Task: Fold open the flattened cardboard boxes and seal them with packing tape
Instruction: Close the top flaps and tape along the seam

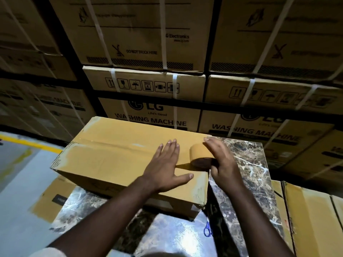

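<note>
Cardboard box [118, 160] lies assembled across the far left part of the marble counter [246, 164], its left end overhanging the counter's left edge and its right end near the middle. My left hand [167, 169] lies flat on the box top with fingers spread, pressing down beside the seam. My right grip [220, 160] is curled round the roll of packing tape [200, 154], which sits on the box top at its right end, a short strip running from the roll onto the cardboard under my left palm.

I judge the box light and empty, stiff along its edges but springy at the flaps, so it could slide or cave under a hard push; holding it flat-handed near the seam seems best. The tape looks thin, sticky and prone to wrinkle, so I would keep the roll held by its sides and pull low. Blue-handled scissors [207, 230] lie on the counter near its front edge.
</note>
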A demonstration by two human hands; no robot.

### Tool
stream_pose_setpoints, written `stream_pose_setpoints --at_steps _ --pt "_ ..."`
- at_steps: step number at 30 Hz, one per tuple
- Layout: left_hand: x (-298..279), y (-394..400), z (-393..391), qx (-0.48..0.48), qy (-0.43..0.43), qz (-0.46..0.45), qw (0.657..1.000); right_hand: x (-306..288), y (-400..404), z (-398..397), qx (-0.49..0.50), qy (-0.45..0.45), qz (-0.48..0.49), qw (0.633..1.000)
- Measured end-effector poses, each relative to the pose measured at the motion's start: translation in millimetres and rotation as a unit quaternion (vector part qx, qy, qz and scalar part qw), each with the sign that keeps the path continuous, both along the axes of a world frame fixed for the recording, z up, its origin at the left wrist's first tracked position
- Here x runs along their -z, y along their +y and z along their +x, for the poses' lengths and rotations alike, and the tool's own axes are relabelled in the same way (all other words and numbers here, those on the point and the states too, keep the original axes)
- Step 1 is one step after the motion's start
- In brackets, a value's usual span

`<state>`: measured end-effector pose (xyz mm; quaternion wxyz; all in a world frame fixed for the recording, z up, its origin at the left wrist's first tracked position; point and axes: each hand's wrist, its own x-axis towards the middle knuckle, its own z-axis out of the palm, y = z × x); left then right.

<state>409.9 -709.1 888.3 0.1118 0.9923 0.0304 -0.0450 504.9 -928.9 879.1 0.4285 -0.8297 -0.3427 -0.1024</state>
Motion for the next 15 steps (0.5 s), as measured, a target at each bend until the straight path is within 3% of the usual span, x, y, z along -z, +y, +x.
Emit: stream_pose_setpoints --at_steps 7,12,15 --pt "5 0 2 0.004 -0.009 0.012 1.000 22 -58 18 0.124 -0.083 -0.016 0.989" --pt "1 -31 12 0.056 0.006 0.023 0.998 80 -36 -9 0.181 -0.007 0.028 0.983" --pt "5 -68 21 0.100 0.004 0.015 0.995 77 -32 -7 0.126 0.018 0.088 0.988"
